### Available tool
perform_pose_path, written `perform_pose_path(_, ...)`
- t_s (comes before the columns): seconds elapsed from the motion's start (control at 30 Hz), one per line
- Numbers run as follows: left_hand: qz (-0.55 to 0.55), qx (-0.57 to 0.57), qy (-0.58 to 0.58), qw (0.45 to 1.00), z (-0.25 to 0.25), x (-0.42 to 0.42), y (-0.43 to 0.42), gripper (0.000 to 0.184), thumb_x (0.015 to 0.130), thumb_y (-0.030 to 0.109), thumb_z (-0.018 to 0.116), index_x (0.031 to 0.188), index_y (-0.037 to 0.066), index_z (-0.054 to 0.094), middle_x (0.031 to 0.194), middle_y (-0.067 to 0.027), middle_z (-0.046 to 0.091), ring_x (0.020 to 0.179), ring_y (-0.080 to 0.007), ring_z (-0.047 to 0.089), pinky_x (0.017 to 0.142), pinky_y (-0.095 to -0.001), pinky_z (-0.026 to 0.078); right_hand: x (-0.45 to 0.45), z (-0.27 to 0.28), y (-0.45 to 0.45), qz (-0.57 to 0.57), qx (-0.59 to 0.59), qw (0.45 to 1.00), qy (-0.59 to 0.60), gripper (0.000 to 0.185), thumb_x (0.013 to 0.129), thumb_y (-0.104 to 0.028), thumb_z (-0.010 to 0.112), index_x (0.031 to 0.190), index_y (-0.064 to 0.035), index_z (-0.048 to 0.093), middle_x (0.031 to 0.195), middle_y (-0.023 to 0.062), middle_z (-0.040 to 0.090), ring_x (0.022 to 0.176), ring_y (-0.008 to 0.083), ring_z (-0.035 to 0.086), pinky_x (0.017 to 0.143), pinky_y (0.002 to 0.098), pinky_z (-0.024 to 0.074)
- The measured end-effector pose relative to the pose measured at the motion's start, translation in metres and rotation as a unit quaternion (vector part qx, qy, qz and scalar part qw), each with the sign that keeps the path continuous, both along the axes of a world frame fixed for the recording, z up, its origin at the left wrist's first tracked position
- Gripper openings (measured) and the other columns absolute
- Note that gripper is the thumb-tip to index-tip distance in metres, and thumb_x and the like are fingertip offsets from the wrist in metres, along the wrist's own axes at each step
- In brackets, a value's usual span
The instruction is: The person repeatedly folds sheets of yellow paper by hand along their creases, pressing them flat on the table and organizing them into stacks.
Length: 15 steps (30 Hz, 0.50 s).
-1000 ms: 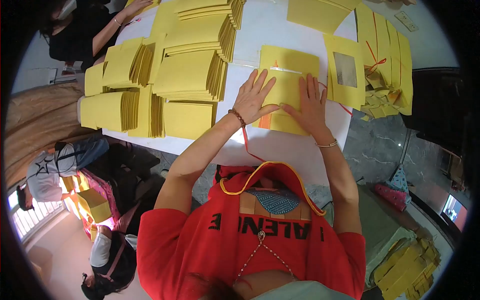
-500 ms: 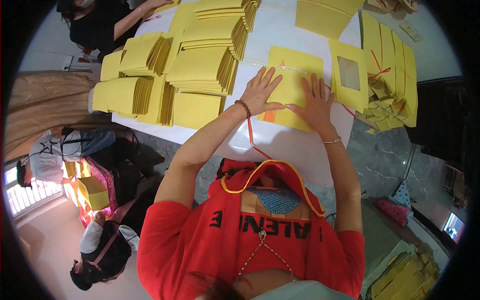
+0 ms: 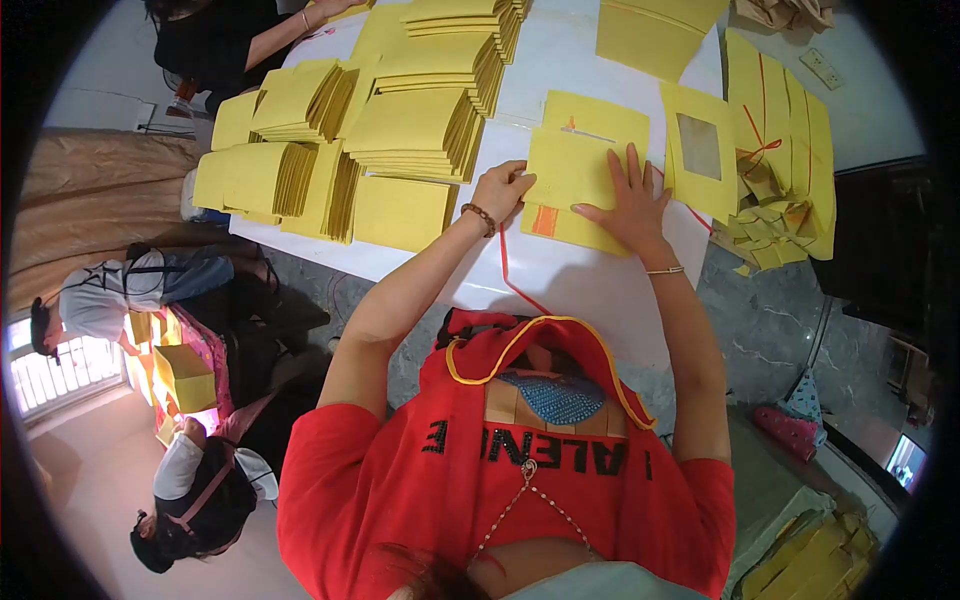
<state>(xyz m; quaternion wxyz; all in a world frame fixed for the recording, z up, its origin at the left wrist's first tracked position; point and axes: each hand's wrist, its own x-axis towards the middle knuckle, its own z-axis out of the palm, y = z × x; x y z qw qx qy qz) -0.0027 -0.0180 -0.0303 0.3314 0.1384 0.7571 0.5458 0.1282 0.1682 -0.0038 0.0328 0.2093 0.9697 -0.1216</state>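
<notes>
A folded yellow paper piece (image 3: 575, 180) lies flat on the white table in front of me, with an orange patch near its lower left and a pale strip near its top. My left hand (image 3: 503, 192) has its fingers closed at the left edge of this piece, thumb and fingertips pinching the paper. Spread out flat, my right hand (image 3: 636, 205) presses on its right side. Just beyond the right hand is another yellow piece (image 3: 720, 180) with a grey rectangular window. A red ribbon (image 3: 507, 265) trails off the table towards my body.
Stacks of folded yellow paper (image 3: 415, 125) cover the table's left side. A bundle tied with red string (image 3: 770, 145) and crumpled yellow scraps (image 3: 775, 225) sit at right. One person's arm (image 3: 285, 35) reaches in at far left; two people (image 3: 195, 480) work below left.
My left hand has gone from lying spread on the paper to pinching its left edge. The right hand stays flat on the paper. The view has shifted slightly.
</notes>
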Motion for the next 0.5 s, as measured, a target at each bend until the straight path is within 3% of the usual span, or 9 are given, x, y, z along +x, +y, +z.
perform_pose_path(0.03, 0.037, 0.035, -0.043, 0.998, -0.005, 0.000, 0.002, 0.029, 0.083, 0.016, 0.061, 0.105, -0.002, 0.060, 0.081, -0.0026, 0.062, 0.067, -0.0068, 0.055, 0.057, -0.0211, 0.044, 0.000, 0.001, 0.000, -0.002, -0.003, 1.000, -0.001, 0.101, 0.062, -0.069, 0.062, 0.142, -0.0223, 0.021, 0.151, 0.0048, 0.006, 0.135, 0.0402, 0.012, 0.097, 0.0712, 0.0106)
perform_pose_path(0.07, 0.036, 0.039, -0.042, 0.998, -0.009, 0.000, 0.003, 0.029, 0.083, 0.016, 0.061, 0.105, -0.002, 0.060, 0.081, -0.0026, 0.062, 0.067, -0.0068, 0.055, 0.057, -0.0211, 0.044, 0.000, 0.002, 0.001, -0.003, 0.001, 1.000, 0.000, 0.101, 0.062, -0.069, 0.062, 0.142, -0.0223, 0.021, 0.151, 0.0048, 0.006, 0.135, 0.0402, 0.012, 0.097, 0.0712, 0.0106)
perform_pose_path(0.17, 0.037, 0.012, 0.056, 0.998, -0.001, 0.003, 0.006, 0.029, 0.080, 0.020, 0.063, 0.098, -0.002, 0.062, 0.072, -0.0066, 0.063, 0.062, -0.0139, 0.058, 0.056, -0.0283, 0.047, 0.001, -0.001, 0.002, 0.002, -0.002, 1.000, 0.014, 0.100, 0.063, -0.069, 0.062, 0.142, -0.0223, 0.021, 0.151, 0.0055, 0.006, 0.134, 0.0418, 0.014, 0.096, 0.0710, 0.0116)
perform_pose_path(0.23, 0.056, -0.057, 0.199, 0.977, 0.007, 0.009, 0.010, 0.023, 0.078, 0.020, 0.064, 0.091, 0.002, 0.062, 0.071, -0.0080, 0.062, 0.063, -0.0191, 0.059, 0.058, -0.0312, 0.047, 0.002, -0.007, 0.005, 0.008, -0.055, 0.997, 0.047, 0.099, 0.065, -0.064, 0.064, 0.143, -0.0219, 0.020, 0.150, 0.0100, 0.006, 0.134, 0.0416, 0.013, 0.097, 0.0703, 0.0098)
perform_pose_path(0.27, 0.079, -0.051, 0.219, 0.971, 0.009, 0.014, 0.013, 0.019, 0.077, 0.020, 0.064, 0.086, 0.004, 0.061, 0.071, -0.0096, 0.061, 0.063, -0.0236, 0.058, 0.060, -0.0339, 0.046, 0.002, -0.012, 0.008, 0.009, -0.051, 0.997, 0.049, 0.099, 0.065, -0.064, 0.064, 0.143, -0.0219, 0.020, 0.150, 0.0100, 0.006, 0.134, 0.0416, 0.013, 0.097, 0.0703, 0.0098)
perform_pose_path(0.37, 0.112, -0.024, 0.256, 0.960, 0.006, 0.019, 0.016, 0.017, 0.077, 0.018, 0.064, 0.083, 0.003, 0.059, 0.071, -0.0096, 0.060, 0.061, -0.0248, 0.057, 0.059, -0.0351, 0.046, 0.006, -0.029, 0.020, -0.022, -0.143, 0.978, 0.148, 0.106, 0.064, -0.057, 0.070, 0.143, -0.0146, 0.014, 0.149, 0.0174, 0.004, 0.135, 0.0413, 0.008, 0.104, 0.0620, 0.0093)
perform_pose_path(0.43, 0.126, 0.057, 0.201, 0.970, 0.010, 0.025, 0.015, 0.015, 0.079, 0.014, 0.062, 0.084, 0.002, 0.055, 0.070, -0.0067, 0.056, 0.062, -0.0176, 0.054, 0.058, -0.0310, 0.043, 0.013, -0.035, 0.024, 0.022, -0.186, 0.935, 0.300, 0.100, 0.070, -0.037, 0.071, 0.143, -0.0059, 0.009, 0.147, 0.0207, 0.005, 0.136, 0.0377, 0.008, 0.109, 0.0498, 0.0115)
perform_pose_path(0.47, 0.135, 0.121, 0.157, 0.971, 0.005, 0.026, 0.015, 0.014, 0.081, 0.013, 0.061, 0.085, 0.002, 0.054, 0.069, -0.0045, 0.055, 0.061, -0.0133, 0.052, 0.056, -0.0282, 0.042, 0.018, -0.036, 0.027, 0.030, -0.188, 0.935, 0.299, 0.100, 0.070, -0.037, 0.071, 0.143, -0.0059, 0.009, 0.147, 0.0207, 0.005, 0.136, 0.0377, 0.008, 0.109, 0.0498, 0.0115)
perform_pose_path(0.5, 0.132, 0.214, 0.067, 0.965, -0.002, 0.026, 0.016, 0.011, 0.085, 0.010, 0.058, 0.091, 0.003, 0.051, 0.067, 0.0011, 0.051, 0.061, -0.0063, 0.045, 0.054, -0.0227, 0.038, 0.024, -0.038, 0.027, 0.012, -0.237, 0.913, 0.331, 0.096, 0.072, -0.028, 0.069, 0.142, -0.0036, 0.008, 0.148, 0.0192, 0.006, 0.136, 0.0352, 0.010, 0.109, 0.0459, 0.0128)
